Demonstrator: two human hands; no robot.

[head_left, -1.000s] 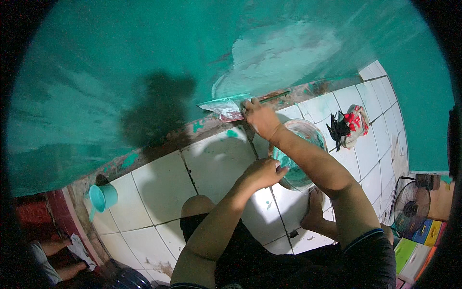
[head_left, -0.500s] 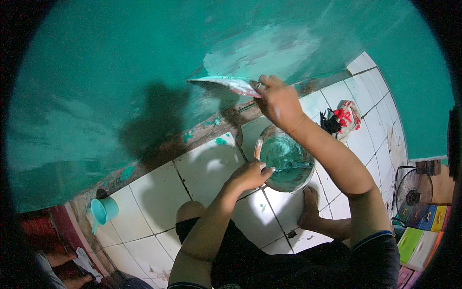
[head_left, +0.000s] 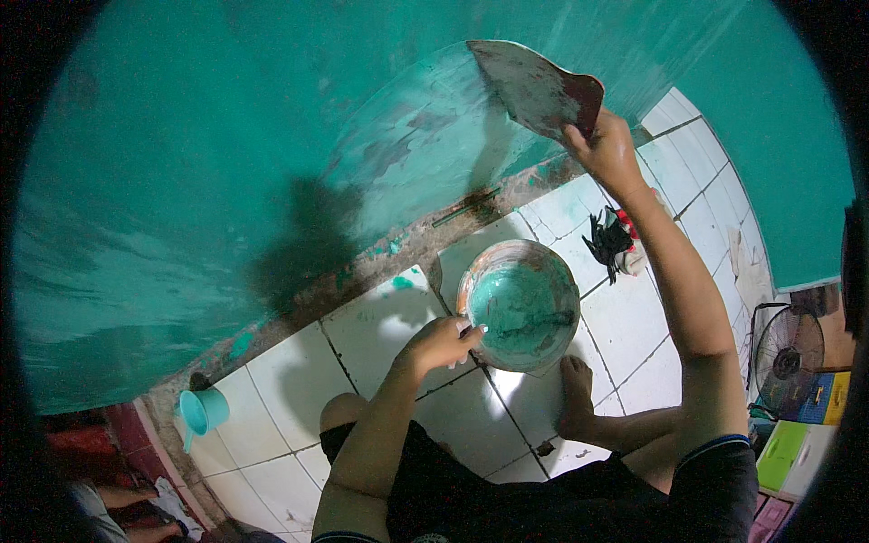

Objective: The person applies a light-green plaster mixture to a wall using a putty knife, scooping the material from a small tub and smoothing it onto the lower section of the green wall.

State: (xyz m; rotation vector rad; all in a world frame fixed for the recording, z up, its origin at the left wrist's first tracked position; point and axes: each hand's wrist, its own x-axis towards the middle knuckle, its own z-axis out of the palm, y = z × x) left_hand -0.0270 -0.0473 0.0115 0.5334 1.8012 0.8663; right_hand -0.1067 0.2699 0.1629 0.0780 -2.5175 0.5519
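My right hand (head_left: 612,152) grips a flat, bendy spreader sheet (head_left: 536,89), brownish and smeared with pale green-white paste. The sheet's far edge lies at the green wall (head_left: 208,109), along the upper right of a lighter, wet-looking patch (head_left: 412,136). Below, a round bucket (head_left: 467,281) stands on the tiles, its inside coated with green paste. My left hand (head_left: 442,344) is closed at the bucket's left rim, fingertips over the edge; some of its fingers are hidden.
A turquoise dipper (head_left: 205,409) lies at the left by the wall's rough base. Right of the bucket are a black and red-white plastic bag (head_left: 614,242) and my bare foot (head_left: 576,385). A fan (head_left: 787,360) and colourful drawers (head_left: 786,452) stand far right. Another person's hand (head_left: 154,532) shows lower left.
My right hand has swept the spreader up and to the right across the wall, tilting its broad face into view. The pale patch looks more spread out. My left hand stays by the rim.
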